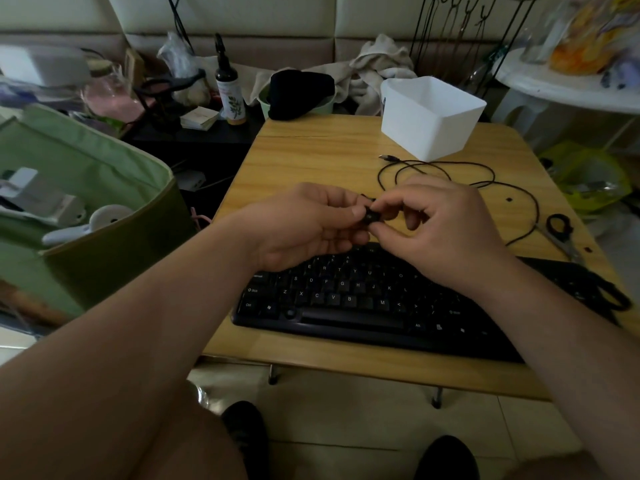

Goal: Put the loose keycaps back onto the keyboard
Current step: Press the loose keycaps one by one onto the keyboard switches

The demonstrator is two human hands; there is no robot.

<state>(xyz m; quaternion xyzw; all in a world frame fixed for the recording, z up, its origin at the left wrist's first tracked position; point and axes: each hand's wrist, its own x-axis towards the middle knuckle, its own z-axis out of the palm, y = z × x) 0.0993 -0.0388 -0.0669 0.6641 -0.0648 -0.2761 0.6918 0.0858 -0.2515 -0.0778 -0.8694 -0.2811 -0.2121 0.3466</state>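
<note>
A: Grip status?

B: Both hands pinch one black keycap (371,215) between them, left hand (304,223) at 9 o'clock of it, right hand (440,220) at 3. Held above the keyboard (363,299), over its top rows, not seated.

A: Progress?

B: Partway, by my reading. Letter rows look mostly filled; a dark gap shows beside M. Two small dark bits at 3 o'clock on the table (311,157), near the scissors (561,233), may be more caps; too small to tell.

Single head-worn view, looking forward and down, table (311,161) close below
</note>
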